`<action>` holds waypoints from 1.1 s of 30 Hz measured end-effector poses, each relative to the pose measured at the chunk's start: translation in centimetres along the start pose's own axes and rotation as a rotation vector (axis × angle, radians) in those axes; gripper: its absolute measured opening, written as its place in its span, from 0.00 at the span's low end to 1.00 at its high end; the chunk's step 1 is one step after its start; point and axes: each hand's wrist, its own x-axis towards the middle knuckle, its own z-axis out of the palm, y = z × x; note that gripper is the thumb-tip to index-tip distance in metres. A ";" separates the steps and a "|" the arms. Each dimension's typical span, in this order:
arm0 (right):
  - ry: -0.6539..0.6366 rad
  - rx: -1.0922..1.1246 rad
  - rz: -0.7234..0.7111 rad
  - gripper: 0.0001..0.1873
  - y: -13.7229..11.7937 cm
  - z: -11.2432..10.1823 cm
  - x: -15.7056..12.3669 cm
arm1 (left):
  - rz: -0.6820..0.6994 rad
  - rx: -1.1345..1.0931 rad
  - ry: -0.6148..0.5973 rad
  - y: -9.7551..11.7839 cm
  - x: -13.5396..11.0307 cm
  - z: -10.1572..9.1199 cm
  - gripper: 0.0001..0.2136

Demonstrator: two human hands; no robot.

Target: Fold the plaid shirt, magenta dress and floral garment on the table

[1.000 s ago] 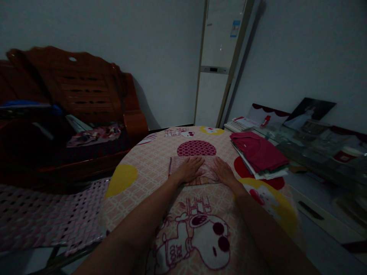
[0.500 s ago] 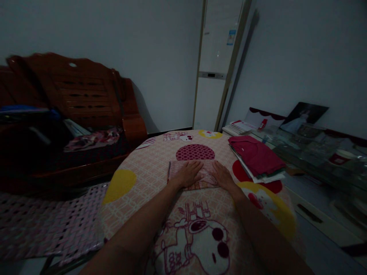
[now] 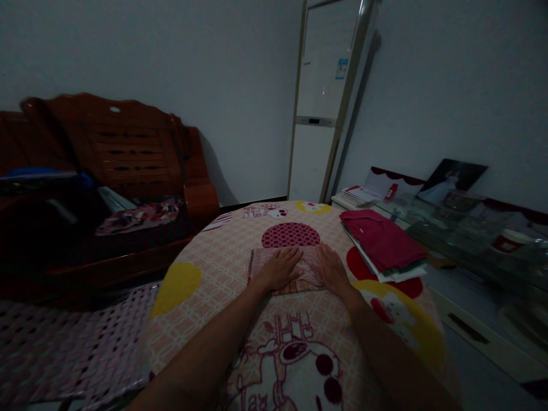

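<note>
A folded pinkish patterned cloth (image 3: 258, 264) lies in the middle of a round table covered with a cartoon-print cloth (image 3: 205, 268). My left hand (image 3: 279, 267) rests flat on the folded cloth, fingers stretched out. My right hand (image 3: 331, 269) lies flat on its right part, fingers also extended. Both palms press down on it; the cloth's middle is hidden under them.
A stack of folded clothes with a dark red one on top (image 3: 382, 241) sits at the table's right edge. A wooden sofa (image 3: 124, 154) with items stands left, a woven chair seat (image 3: 64, 348) near left, a tall white air conditioner (image 3: 319, 108) behind, a cluttered glass cabinet (image 3: 471, 228) right.
The view has tilted a little, shifting everything slightly down in frame. Both hands stay flat on the folded cloth with hardly any movement.
</note>
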 end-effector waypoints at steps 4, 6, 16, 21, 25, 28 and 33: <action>-0.112 -0.004 -0.015 0.27 -0.3 0.0 0.1 | -0.085 0.029 0.030 0.0 -0.1 0.0 0.33; -0.113 0.003 -0.015 0.27 -0.5 -0.1 0.1 | -0.101 0.016 -0.042 -0.1 -0.1 -0.1 0.34; -0.014 0.088 0.062 0.29 -0.8 -1.2 -0.1 | -0.172 0.013 0.027 0.0 -0.6 -1.1 0.33; -0.077 0.078 0.103 0.29 -1.0 -1.2 0.0 | -0.164 0.021 -0.068 -0.7 -1.4 -1.2 0.32; -0.076 0.070 0.095 0.28 -0.9 -1.2 0.1 | -0.169 -0.017 -0.071 -0.9 -1.4 -1.3 0.32; -0.089 0.076 0.088 0.27 -0.8 -1.2 0.0 | -0.193 -0.148 -0.005 -1.1 -1.4 -1.7 0.30; -0.067 0.095 0.082 0.26 -0.6 -1.2 -0.1 | -0.195 -0.403 0.183 -1.1 -1.5 -2.5 0.22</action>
